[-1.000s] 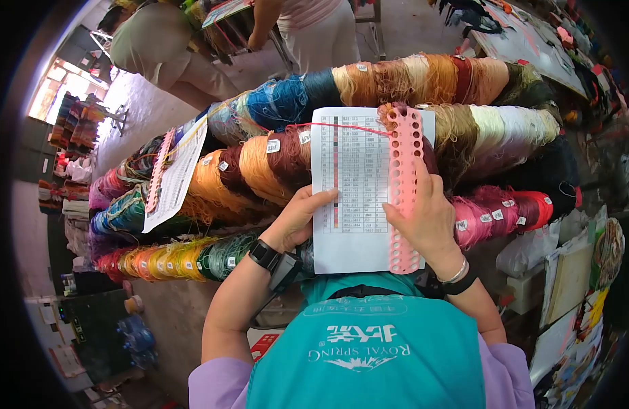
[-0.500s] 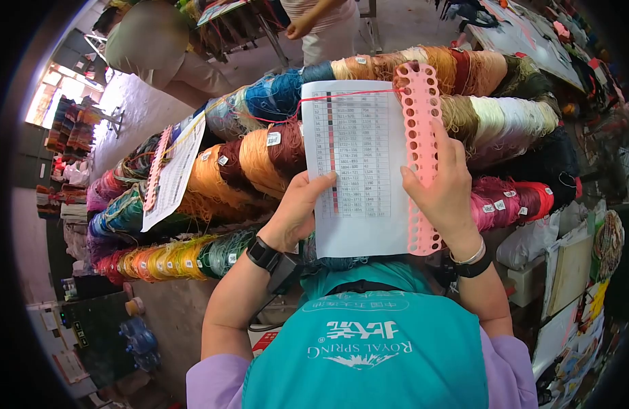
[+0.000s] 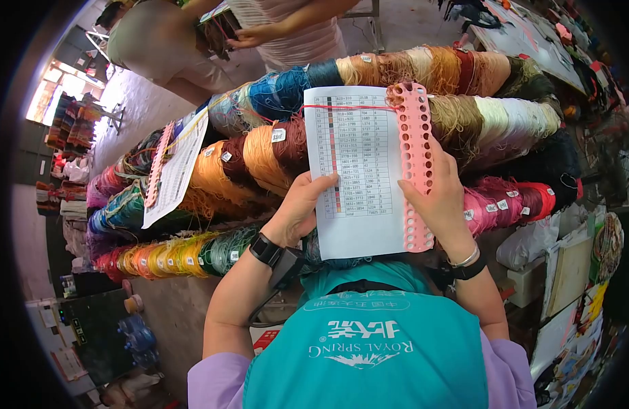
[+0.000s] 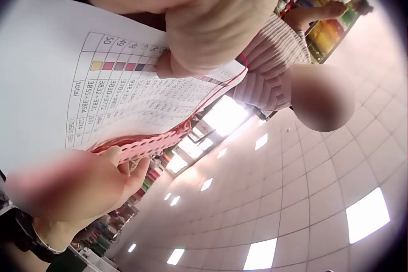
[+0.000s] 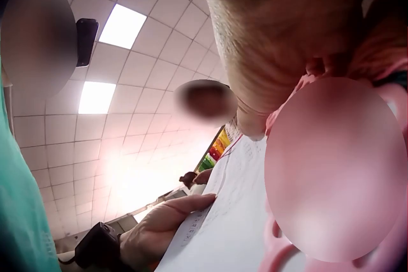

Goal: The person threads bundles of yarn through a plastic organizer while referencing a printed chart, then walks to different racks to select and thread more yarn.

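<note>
A printed chart [image 3: 359, 235] with a column of colour squares is held up in front of the vest. My left hand [image 3: 297, 213] grips its left edge, thumb on the front and fingers behind. Along the right edge of the paper runs a pink perforated thread card [image 3: 415, 146]. My right hand [image 3: 438, 198] holds this card together with the sheet, its thumb on the front. Red thread [image 3: 348, 107] stretches from the card's upper end across the top of the chart. In the left wrist view, more red thread [image 4: 121, 141] lies along the card.
Rows of coloured yarn hanks [image 3: 263, 153] with small white tags hang beneath and beyond the chart. On them at left lies another sheet [image 3: 181, 174] with a pink perforated card [image 3: 159, 167]. Two other people stand at the back. A white plastic bag [image 3: 526, 245] is at right.
The chart and pink card have risen away from the vest and shifted slightly, with both hands keeping hold. At the back, the person in the pale striped top has moved left and reaches out an arm.
</note>
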A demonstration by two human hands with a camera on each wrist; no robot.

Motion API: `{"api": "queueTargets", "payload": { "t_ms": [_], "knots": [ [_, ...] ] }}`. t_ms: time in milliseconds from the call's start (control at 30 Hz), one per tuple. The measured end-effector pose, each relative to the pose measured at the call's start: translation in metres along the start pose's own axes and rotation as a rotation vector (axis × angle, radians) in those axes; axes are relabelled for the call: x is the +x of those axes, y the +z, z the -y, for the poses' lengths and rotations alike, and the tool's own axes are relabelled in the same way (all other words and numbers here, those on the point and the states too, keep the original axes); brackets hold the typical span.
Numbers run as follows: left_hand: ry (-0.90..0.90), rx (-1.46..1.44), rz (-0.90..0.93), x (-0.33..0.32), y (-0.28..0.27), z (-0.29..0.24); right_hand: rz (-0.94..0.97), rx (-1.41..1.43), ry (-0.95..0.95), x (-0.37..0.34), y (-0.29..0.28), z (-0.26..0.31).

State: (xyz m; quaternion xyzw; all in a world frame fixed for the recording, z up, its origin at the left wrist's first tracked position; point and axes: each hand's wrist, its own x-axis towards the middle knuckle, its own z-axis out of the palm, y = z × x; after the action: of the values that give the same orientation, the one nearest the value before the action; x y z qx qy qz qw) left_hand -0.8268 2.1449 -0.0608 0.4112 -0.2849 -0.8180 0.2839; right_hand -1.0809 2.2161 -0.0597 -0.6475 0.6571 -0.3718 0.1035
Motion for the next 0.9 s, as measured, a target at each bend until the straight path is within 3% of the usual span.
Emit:
{"api": "queueTargets", "payload": {
  "t_ms": [233, 433, 533, 667, 767, 900],
  "knots": [
    [0.005, -0.004, -0.025, 0.002, -0.001, 0.003, -0.056, 0.025, -0.038, -0.007, -0.004, -0.005],
    [0.011, 0.034, -0.058, 0.002, 0.000, 0.004, -0.006, 0.168, 0.218, -0.020, -0.019, -0.001],
    [0.018, 0.055, -0.080, 0.002, 0.002, 0.003, -0.124, 0.019, 0.074, -0.033, -0.026, -0.008],
    [0.022, 0.079, -0.105, 0.002, 0.004, 0.002, -0.271, -0.052, 0.052, -0.056, -0.046, -0.025],
    [0.023, 0.096, -0.125, 0.001, 0.005, 0.000, -0.281, -0.014, 0.279, -0.083, -0.061, -0.036],
    [0.038, 0.129, -0.148, 0.003, 0.006, 0.001, -0.309, -0.181, 0.289, -0.106, -0.065, -0.049]
  ]
}}
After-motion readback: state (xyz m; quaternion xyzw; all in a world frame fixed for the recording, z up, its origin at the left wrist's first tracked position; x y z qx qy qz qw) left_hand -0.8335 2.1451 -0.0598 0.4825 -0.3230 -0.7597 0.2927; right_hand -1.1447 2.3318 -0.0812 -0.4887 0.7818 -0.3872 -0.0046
